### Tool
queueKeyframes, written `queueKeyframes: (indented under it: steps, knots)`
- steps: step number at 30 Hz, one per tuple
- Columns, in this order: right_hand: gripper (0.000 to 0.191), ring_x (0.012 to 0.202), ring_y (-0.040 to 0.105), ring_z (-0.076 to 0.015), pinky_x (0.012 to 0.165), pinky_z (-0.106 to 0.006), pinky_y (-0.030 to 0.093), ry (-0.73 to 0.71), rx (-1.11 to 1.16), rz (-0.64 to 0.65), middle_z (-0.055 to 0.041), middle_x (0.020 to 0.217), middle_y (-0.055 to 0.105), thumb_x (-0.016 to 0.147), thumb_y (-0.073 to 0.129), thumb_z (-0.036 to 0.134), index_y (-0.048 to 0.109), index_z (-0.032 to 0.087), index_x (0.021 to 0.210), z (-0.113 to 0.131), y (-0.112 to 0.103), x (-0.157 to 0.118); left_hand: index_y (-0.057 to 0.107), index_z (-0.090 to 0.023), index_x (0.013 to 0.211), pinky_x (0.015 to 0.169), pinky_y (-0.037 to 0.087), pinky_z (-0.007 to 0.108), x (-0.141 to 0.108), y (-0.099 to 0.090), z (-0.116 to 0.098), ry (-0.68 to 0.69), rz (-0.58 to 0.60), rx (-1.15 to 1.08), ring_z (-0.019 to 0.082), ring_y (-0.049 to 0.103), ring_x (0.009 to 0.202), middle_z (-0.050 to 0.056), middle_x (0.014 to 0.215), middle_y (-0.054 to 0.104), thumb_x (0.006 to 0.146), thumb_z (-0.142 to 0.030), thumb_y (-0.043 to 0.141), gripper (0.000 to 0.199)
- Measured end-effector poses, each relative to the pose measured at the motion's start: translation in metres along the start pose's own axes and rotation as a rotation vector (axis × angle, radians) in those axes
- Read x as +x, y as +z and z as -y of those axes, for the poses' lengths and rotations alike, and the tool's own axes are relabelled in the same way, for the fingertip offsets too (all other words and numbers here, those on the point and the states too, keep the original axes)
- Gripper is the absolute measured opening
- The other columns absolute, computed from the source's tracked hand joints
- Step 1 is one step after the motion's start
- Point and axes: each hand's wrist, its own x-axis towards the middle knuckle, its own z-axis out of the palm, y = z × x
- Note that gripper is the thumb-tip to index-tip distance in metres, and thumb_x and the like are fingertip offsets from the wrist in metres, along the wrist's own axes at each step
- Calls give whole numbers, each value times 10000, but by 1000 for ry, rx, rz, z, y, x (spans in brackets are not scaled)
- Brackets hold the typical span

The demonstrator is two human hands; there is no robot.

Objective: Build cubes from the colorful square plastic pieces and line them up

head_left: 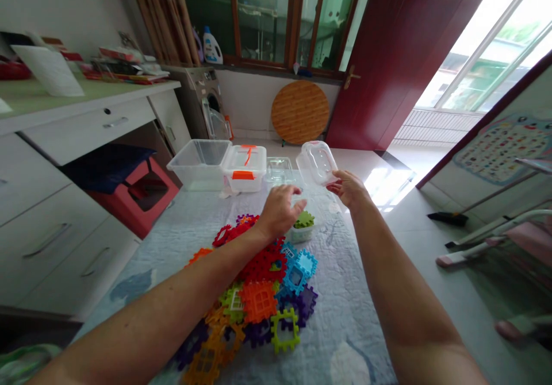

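My right hand (348, 188) pinches the edge of a clear plastic lid (318, 162), raised above the far right part of the cloth-covered table. My left hand (282, 210) is held over the pile, its fingers apart and nothing between them. Just right of and below it, a small clear container (301, 234) has a green toothed piece (304, 219) in its top. Under and in front of my left forearm spreads a heap of plastic pieces: red (263, 261), orange (259, 301), blue (297, 270), purple and yellow-green (284, 330).
Along the table's far edge stand a large clear bin (200, 164), a lidded box with orange latches (245, 169) and a small clear container (279, 169). A red stool (140, 192) and white drawers (56, 235) are on the left.
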Motion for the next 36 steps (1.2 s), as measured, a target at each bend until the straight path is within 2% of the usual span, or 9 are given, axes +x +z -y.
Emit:
queueKeyframes:
  steps: [2,3,5,7,9,12,21,31,36]
  knots:
    - [115,486,591,-96,481,-199,549,42,47,-93,44,559,548,791,636,178,526,185,822,-12,3,13,625,-187,974,990,391,440,-15,8,-2,136,252,225,289,543,1060,109,1043,637,808,-323,655,217]
    - [127,493,596,-94,490,-199,557,61,57,-118,51,565,537,793,633,172,516,187,838,-20,4,18,629,-188,968,960,408,440,-21,11,-3,190,332,332,293,548,1046,108,1037,638,792,-324,668,226]
    - [153,505,604,-94,492,-201,566,91,63,-144,60,583,519,790,636,163,500,188,856,-37,8,28,630,-186,966,916,425,431,-30,15,-5,259,406,506,288,563,1024,108,1026,640,793,-270,645,193]
    - [188,492,596,-92,459,-198,557,120,62,-159,74,590,484,775,667,176,500,192,860,-52,11,35,628,-179,950,884,431,415,-34,16,-6,289,415,606,267,589,980,108,988,651,823,-173,563,143]
    - [228,468,567,-77,434,-188,546,138,62,-175,88,594,444,757,712,204,500,205,842,-63,13,41,629,-175,916,854,435,402,-35,15,-5,298,418,642,249,608,925,106,929,663,839,-102,491,175]
    - [276,472,548,-58,448,-174,552,140,77,-190,91,609,415,746,750,236,478,219,787,-71,19,47,627,-177,869,825,437,391,-36,9,-4,332,430,648,239,616,868,99,887,674,846,-80,465,190]
    - [293,540,596,-67,528,-181,597,99,186,-151,91,609,464,737,756,190,468,215,788,-76,41,56,606,-170,855,823,432,395,-48,0,-5,382,435,666,246,610,858,87,887,669,843,-57,456,188]
    - [333,547,579,-52,552,-167,596,94,236,-135,89,635,495,728,764,152,437,206,754,-79,49,67,590,-174,863,831,437,403,-47,-1,-3,374,452,651,248,614,878,93,916,667,860,-80,468,153]
    - [279,539,555,-42,589,-165,588,128,230,-114,76,638,490,764,693,98,437,203,724,-79,48,67,597,-181,877,851,454,405,-49,1,-4,357,435,648,242,615,883,67,902,671,875,-76,461,172]
